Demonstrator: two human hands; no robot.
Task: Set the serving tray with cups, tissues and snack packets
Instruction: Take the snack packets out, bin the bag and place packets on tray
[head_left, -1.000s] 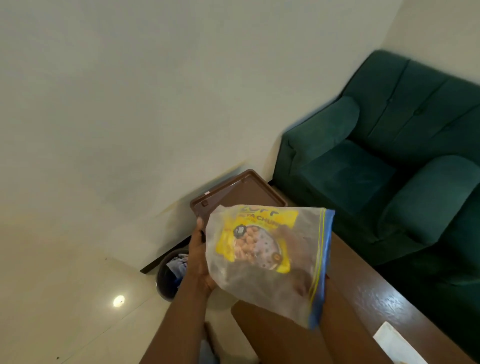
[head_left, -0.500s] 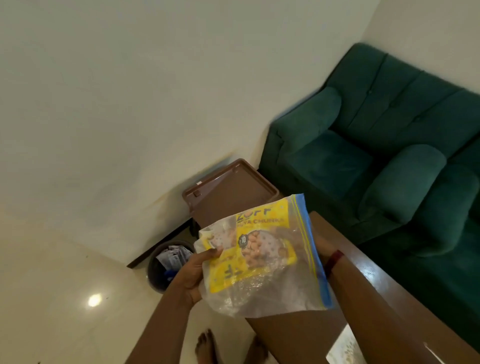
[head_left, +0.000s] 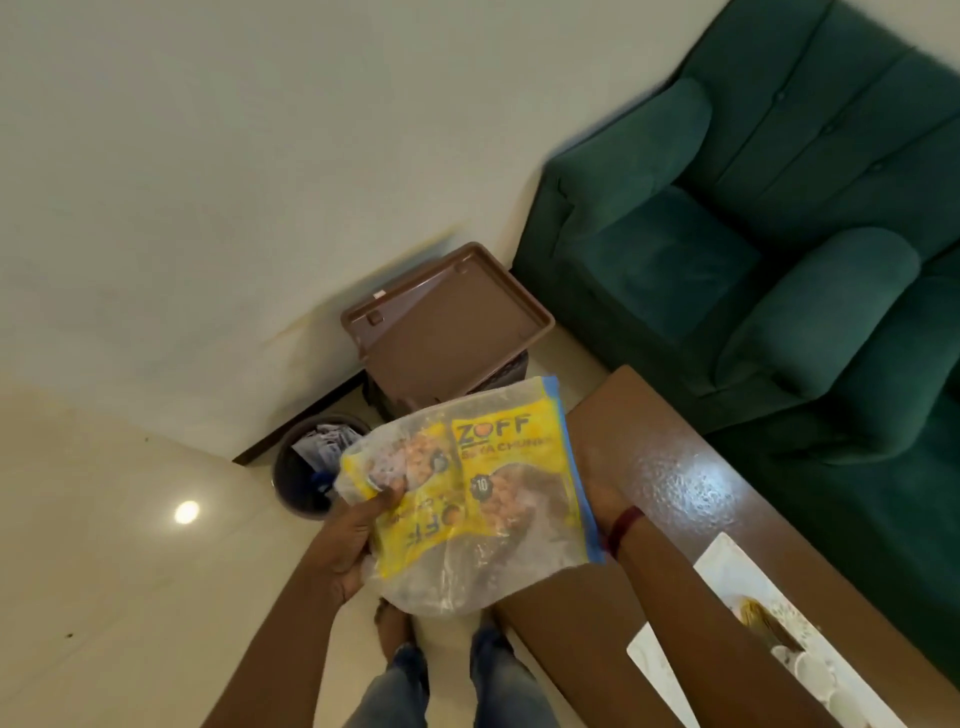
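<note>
A clear zip bag (head_left: 467, 551) with a blue seal strip is held up in front of the body, above the near end of the wooden table (head_left: 675, 467) and the floor beside it. Yellow ZOFF soya chunks packets (head_left: 498, 441) are seen inside it; at least two are made out, one upright and one turned about.

Left hand (head_left: 353, 535): closed on the bag's left edge, thumb laid over the top face, fingers curled underneath.

Right hand (head_left: 595, 493): entered at the bag's open, blue-edged side. Only the heel of the hand is seen clear of the plastic; the fingers are blurred behind film and packets, so it cannot be told whether anything is gripped. A red thread band (head_left: 623, 525) is worn on this wrist.

A white patterned tray (head_left: 727, 566) is noted on the table at lower right, well apart from the bag, partly covered by the right forearm. White cups (head_left: 810, 670) are seen on it.

A brown plastic tray (head_left: 452, 332) is seen beyond the bag, resting tilted on a dark stand by the wall. A waste bin (head_left: 306, 483) holding scraps stands on the floor just left of the bag. A green sofa (head_left: 753, 234) is set behind the table.
</note>
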